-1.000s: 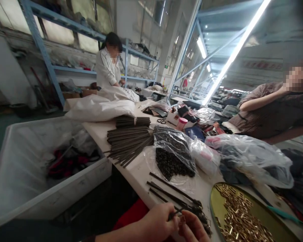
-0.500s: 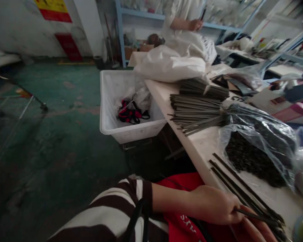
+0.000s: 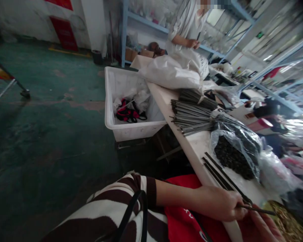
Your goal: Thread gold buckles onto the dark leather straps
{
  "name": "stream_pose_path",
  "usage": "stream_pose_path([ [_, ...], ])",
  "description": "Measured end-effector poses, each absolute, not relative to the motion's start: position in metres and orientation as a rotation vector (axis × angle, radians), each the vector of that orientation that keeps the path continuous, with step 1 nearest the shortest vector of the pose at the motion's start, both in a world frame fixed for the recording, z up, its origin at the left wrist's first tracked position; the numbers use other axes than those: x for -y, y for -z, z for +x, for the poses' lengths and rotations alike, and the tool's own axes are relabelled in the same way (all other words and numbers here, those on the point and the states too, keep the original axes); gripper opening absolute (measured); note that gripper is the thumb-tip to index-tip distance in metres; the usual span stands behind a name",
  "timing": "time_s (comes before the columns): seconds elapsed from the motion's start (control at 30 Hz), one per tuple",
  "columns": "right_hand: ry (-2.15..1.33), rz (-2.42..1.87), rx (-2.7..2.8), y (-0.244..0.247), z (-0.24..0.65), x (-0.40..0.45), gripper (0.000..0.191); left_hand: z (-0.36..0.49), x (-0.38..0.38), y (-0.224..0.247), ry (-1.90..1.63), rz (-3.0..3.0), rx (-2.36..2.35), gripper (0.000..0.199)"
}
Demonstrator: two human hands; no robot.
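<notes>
My left hand point(image 3: 224, 204) reaches in from a brown-and-white striped sleeve. Its fingers are pinched on a thin dark strip point(image 3: 264, 211), which sticks out to the right. My right hand point(image 3: 264, 227) meets it at the lower right, its fingers closed around the same strip; part of this hand is blurred and cut off by the frame. Just beyond the hands, several loose dark strips point(image 3: 218, 178) lie at the table's near edge. Behind those rests a clear plastic bag point(image 3: 236, 156) full of small black pieces.
Bundles of grey strips point(image 3: 192, 116) lie on the white table point(image 3: 163, 97), with a white sack point(image 3: 173, 72) behind. Left of it stands a white bin point(image 3: 138, 129) containing red-and-black items. A container of brass-coloured pieces point(image 3: 289, 220) sits lower right. Another person point(image 3: 184, 42) stands at the back.
My view has shifted, bringing the container of brass-coloured pieces into sight. Both hands remain close together at the strip, whose end now points right over the right fingers.
</notes>
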State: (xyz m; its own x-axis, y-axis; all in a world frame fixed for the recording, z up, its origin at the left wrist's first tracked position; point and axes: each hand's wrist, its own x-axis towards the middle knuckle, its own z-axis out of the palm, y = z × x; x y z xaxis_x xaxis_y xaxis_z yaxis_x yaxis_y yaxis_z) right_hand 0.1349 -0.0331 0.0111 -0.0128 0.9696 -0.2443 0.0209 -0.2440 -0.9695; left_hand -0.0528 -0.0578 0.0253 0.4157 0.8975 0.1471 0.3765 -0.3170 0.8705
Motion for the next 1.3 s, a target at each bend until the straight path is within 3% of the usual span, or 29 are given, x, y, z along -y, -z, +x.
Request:
stream_pose_path([
  [0.27,-1.221,-1.320,0.893,-0.035,0.133,0.071,0.024,-0.035,0.069,-0.042,-0.705,1.940,-0.990,0.047],
  [0.73,-1.224,-1.224,1.016,-0.025,0.169,0.076,0.027,0.000,0.092,-0.046,-0.648,2.057,-0.954,0.034],
  [1.3,-1.278,-0.986,0.834,-0.053,0.159,0.080,0.033,0.009,0.069,-0.057,-0.734,1.650,-0.873,0.024],
])
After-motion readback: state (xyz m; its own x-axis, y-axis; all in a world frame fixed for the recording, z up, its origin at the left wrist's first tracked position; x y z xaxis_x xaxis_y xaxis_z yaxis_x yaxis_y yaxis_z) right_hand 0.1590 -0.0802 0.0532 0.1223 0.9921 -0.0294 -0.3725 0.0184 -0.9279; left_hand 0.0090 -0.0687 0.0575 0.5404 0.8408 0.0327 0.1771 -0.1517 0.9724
